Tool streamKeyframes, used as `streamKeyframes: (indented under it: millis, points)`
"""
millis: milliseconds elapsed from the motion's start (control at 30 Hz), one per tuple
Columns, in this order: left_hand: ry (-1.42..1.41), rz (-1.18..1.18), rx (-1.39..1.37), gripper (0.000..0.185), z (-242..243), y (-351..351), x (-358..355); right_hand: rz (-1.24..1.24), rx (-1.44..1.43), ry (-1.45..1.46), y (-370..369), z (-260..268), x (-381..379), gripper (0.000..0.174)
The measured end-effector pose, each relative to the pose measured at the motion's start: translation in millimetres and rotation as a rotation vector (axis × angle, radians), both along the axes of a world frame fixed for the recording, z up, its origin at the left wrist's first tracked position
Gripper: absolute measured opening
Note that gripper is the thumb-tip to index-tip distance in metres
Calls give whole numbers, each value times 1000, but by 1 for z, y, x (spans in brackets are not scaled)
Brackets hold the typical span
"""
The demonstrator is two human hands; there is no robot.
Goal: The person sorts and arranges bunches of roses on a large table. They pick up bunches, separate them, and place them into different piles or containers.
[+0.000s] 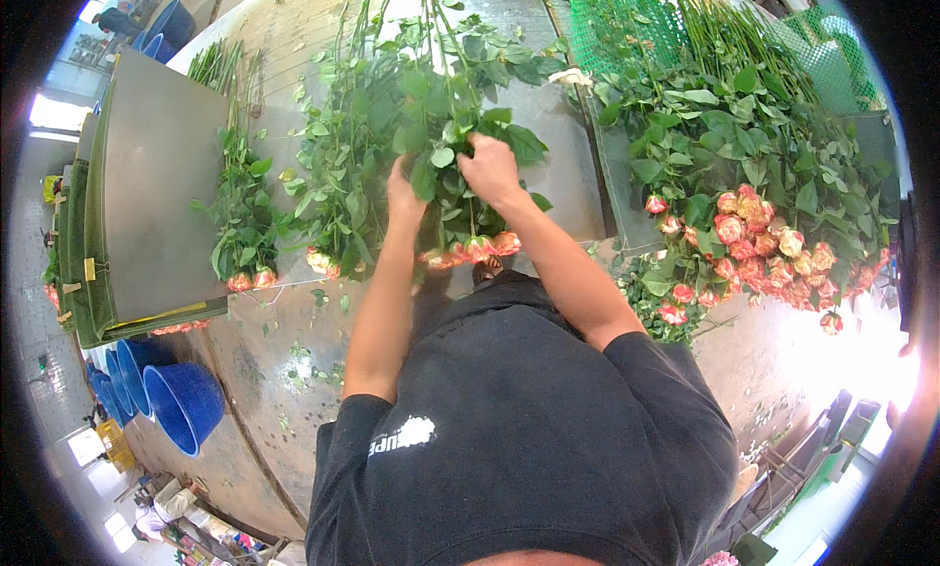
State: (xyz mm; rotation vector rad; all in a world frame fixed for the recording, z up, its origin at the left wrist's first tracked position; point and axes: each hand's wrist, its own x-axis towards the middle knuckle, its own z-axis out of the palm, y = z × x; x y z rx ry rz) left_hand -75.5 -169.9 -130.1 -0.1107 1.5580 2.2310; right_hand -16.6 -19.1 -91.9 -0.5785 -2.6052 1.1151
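Both hands are at a bunch of leafy roses in front of me, its pink-orange blooms (477,249) hanging at the near table edge and its stems pointing away. My left hand (406,191) is against the left side of the bunch, fingers partly behind leaves; whether it grips is hidden. My right hand (490,168) has its fingers curled on the stems and leaves at the upper right of the bunch. Close by on the left lie more rose stems (338,147), a few blooms at their near end. The metal table (558,140) lies under the flowers.
A large heap of roses (756,228) lies at right, by green mesh (624,33). At left are a smaller rose bunch (246,199) and a grey panel (165,184) with green padded sheets. Blue buckets (183,404) and fallen leaves are on the floor. A person (158,511) is far off, lower left.
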Motion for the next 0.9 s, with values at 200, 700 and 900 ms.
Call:
streamKeyframes:
  millis: [200, 700, 900]
  points:
    - [419, -113, -659, 46, 17, 4, 11, 39, 61, -36, -5, -23, -7, 26]
    - [325, -432, -470, 57, 15, 0, -2, 58, -418, -171, -22, 2, -30, 24]
    - [359, -220, -347, 54, 4, 0, -7, 132, -317, 40, -3, 20, -11, 32]
